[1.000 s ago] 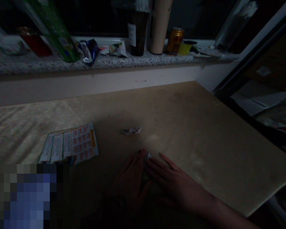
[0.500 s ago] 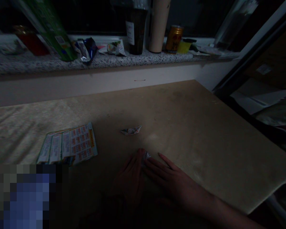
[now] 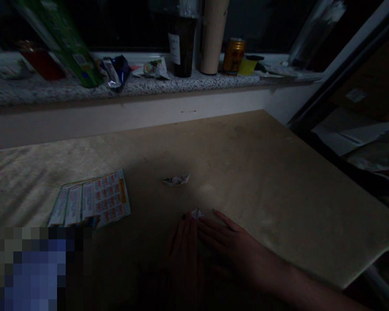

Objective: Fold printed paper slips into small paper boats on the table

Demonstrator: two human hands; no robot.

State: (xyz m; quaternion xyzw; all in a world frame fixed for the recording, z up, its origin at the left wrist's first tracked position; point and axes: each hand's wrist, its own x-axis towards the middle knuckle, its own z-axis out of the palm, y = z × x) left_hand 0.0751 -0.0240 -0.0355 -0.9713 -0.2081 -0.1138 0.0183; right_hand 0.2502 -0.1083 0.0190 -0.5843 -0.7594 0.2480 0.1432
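Observation:
A small piece of folded printed paper [image 3: 197, 213] lies on the table between my fingertips, its lower part covered by them. My left hand [image 3: 183, 246] rests flat at the paper's left edge, fingers stretched forward and side by side. From the right, my right hand [image 3: 235, 242] lies flat with its fingertips on the paper and its thumb or outer finger spread away. Just beyond both hands sits a small folded paper boat [image 3: 176, 180], touched by neither. Dim light hides my left wrist.
Printed leaflets [image 3: 94, 198] lie at the left of the tan table [image 3: 266, 172]. Along the granite windowsill [image 3: 142, 88] stand a green tube [image 3: 74, 47], a dark cup [image 3: 182, 47], a beige cylinder [image 3: 212, 39] and a gold can [image 3: 234, 56]. The table's edge runs down the right.
My left hand's fingertips have drawn slightly back and straightened, so more of the folded paper shows. The right hand stays nearly in place. The view has shifted a little.

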